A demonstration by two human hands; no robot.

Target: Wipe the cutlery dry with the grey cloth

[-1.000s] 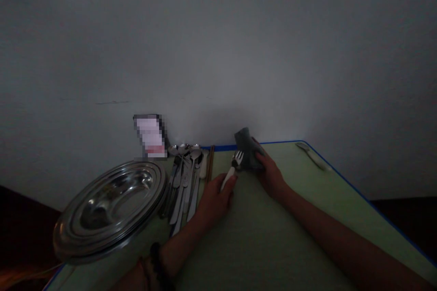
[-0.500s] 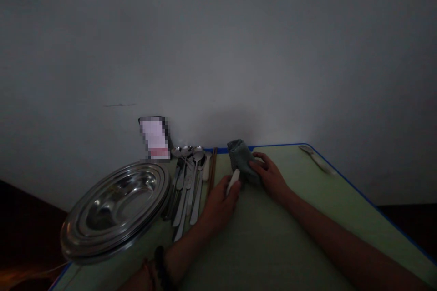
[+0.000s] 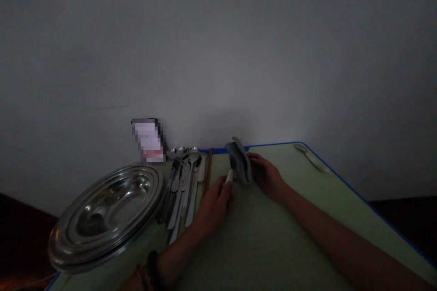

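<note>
My left hand (image 3: 214, 203) is closed around the pale handle of a white-handled utensil (image 3: 229, 176), which points up and away from me. Its far end is dark and mostly hidden by a folded grey-green cloth (image 3: 242, 163), so I cannot make out its kind. My right hand (image 3: 268, 178) grips that cloth from the right side, with the fingers bent behind it. The cloth stands up on edge against the utensil, above the table's middle.
Stacked oval steel plates (image 3: 112, 216) lie on the left of the green table (image 3: 273, 245). Beside them are several spoons and other cutlery (image 3: 184, 186) and wooden chopsticks (image 3: 208, 168). A phone (image 3: 149, 141) leans on the wall. Another white-handled utensil (image 3: 312, 158) rests at the far right.
The cloth has turned more edge-on and parted into flaps, and my right hand has shifted to its right side. My left hand still holds the utensil. The view has shifted slightly.
</note>
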